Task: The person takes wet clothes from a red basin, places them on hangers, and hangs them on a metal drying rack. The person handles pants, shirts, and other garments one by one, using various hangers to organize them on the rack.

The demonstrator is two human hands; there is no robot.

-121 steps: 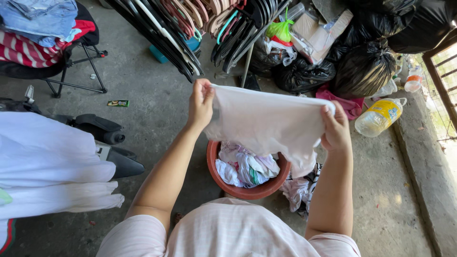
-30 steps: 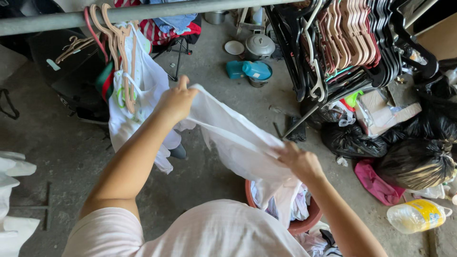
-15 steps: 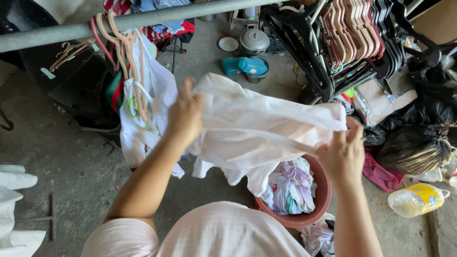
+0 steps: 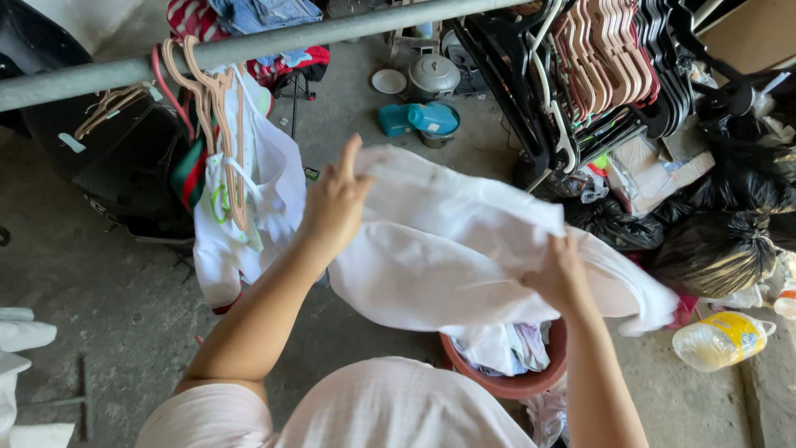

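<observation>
I see my left hand (image 4: 336, 203) raised with its fingers (image 4: 348, 162) closed on the upper edge of a white garment (image 4: 448, 249), pinching the cloth so it spreads out in the air. My right hand (image 4: 560, 274) grips the same garment lower and to the right, fingers curled into the fabric, so the piece hangs stretched between both hands above the reddish-brown basin (image 4: 514, 383) of damp-looking laundry on the concrete floor (image 4: 99, 282). Just left of my left hand, a white top (image 4: 249, 199) hangs on pale hangers from the grey metal rail (image 4: 249, 46). A rack of spare hangers (image 4: 605, 58) stands beyond, near black bags (image 4: 721, 249).
</observation>
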